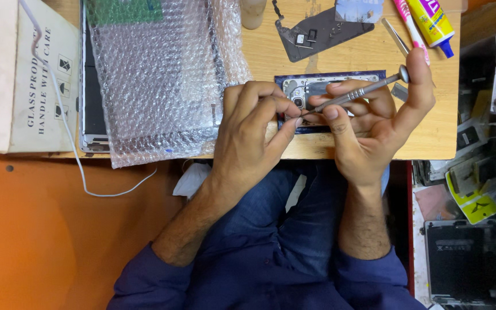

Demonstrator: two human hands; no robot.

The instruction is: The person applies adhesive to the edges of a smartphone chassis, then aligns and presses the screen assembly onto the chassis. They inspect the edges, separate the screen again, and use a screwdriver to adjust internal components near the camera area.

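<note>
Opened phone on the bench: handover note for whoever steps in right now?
Left hand: fingers pinch down on the opened phone near its camera end, steadying it.
Right hand: holds a metal screwdriver, index finger on its cap, tip at the phone's frame.
Phone lies at the wooden table's front edge.
Done: back is off, internals exposed.
Left: the spot under the tip is in progress; screw state too small to tell.
Nearby: bubble wrap, glue tube, tweezers.

2 hands (pixel 248 138) (pixel 374 123), 1 screwdriver (pixel 358 93), 1 opened phone (pixel 317 86), 2 glue tubes (pixel 431 23) (pixel 409 26).
</note>
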